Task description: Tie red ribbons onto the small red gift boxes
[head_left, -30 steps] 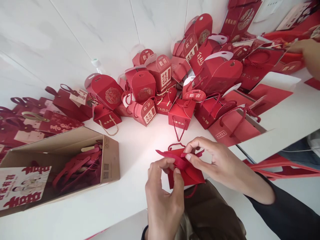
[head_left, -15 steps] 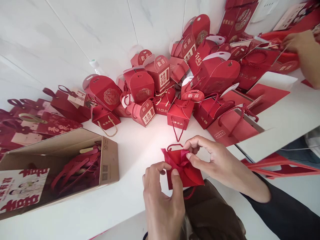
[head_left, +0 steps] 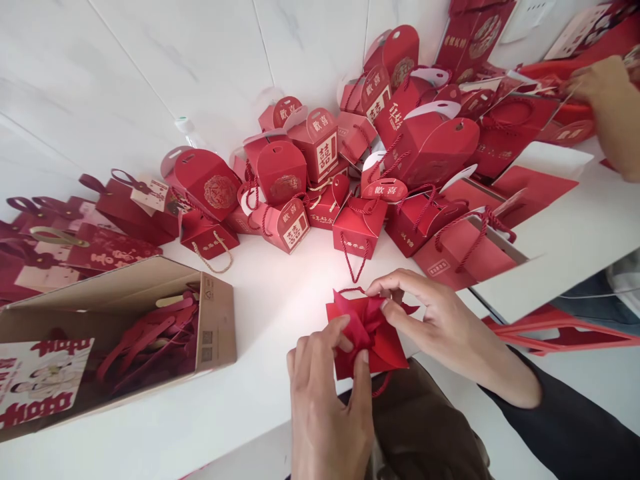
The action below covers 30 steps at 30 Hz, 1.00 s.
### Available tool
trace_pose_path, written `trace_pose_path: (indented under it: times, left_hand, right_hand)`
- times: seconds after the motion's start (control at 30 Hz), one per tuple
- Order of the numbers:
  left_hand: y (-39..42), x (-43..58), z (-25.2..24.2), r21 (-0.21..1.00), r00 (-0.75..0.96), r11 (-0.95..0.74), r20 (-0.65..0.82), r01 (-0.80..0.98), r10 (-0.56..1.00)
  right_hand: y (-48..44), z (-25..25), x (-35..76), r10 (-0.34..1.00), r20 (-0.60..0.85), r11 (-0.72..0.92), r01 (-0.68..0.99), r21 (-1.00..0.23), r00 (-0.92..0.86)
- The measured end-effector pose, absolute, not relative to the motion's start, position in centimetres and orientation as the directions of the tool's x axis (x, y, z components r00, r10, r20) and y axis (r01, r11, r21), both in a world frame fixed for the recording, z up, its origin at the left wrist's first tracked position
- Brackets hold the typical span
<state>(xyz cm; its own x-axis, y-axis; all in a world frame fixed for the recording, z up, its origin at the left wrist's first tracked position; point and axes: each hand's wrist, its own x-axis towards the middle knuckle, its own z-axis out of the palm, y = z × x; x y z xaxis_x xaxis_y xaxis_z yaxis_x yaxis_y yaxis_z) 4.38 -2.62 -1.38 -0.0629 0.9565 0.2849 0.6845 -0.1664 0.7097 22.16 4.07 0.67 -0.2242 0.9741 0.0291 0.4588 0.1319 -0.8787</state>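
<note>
A small red gift box (head_left: pixel 393 347) sits at the table's front edge, with a crimson ribbon (head_left: pixel 361 320) gathered in a bow-like knot on its top. My right hand (head_left: pixel 427 320) pinches the ribbon's right side between thumb and index finger. On the near left, my left hand (head_left: pixel 327 393) holds thumb and index finger apart around the ribbon's left part, the fingertips at its folds. A red cord handle (head_left: pixel 383 385) hangs at the box's near side, and another loop shows behind. The ribbon's centre is partly covered by fingers.
A cardboard carton (head_left: pixel 217 320) with red straps stands left. Many red gift boxes (head_left: pixel 320 147) are heaped along the tiled wall, dark red bags (head_left: pixel 133 207) behind the carton. A red stool (head_left: pixel 565 330) is at the right; another person's hand (head_left: pixel 600 100) reaches in at upper right.
My left fingers have moved in closer to the ribbon. Its left part now stands up more and spreads wider, and a pointed end shows beyond my right fingers. The box has hardly moved.
</note>
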Motion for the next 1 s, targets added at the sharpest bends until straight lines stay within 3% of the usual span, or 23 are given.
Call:
trace_pose_path:
  times: [0.1, 0.27, 0.57, 0.73, 1.0]
  left_hand:
    - [-2.8, 4.2, -1.3, 0.703, -0.072, -0.142, 0.266, 0.697, 0.961]
    - [-2.8, 4.5, -1.0, 0.779, -0.142, -0.06, 0.188, 0.624, 0.972]
    - [-2.5, 5.2, -0.6, 0.914, -0.302, -0.007, 0.141, 0.405, 0.943]
    - [-2.4, 5.4, -0.4, 0.946, -0.301, -0.014, 0.117, 0.324, 0.946]
    - [-2.1, 5.0, -0.5, 0.9, -0.321, -0.01, 0.165, 0.435, 0.933]
  right_hand:
    - [3.9, 0.6, 22.4, 0.947, 0.096, 0.24, 0.479, -0.845, -0.305]
    - [3.8, 1.1, 22.3, 0.77, 0.199, 0.521, 0.417, -0.745, -0.606]
    - [4.0, 1.0, 22.2, 0.823, 0.234, 0.501, 0.468, -0.728, -0.518]
    - [3.9, 1.6, 21.6, 0.814, 0.21, 0.48, 0.423, -0.769, -0.542]
    - [3.7, 1.2, 21.6, 0.85, 0.283, 0.475, 0.413, -0.777, -0.444]
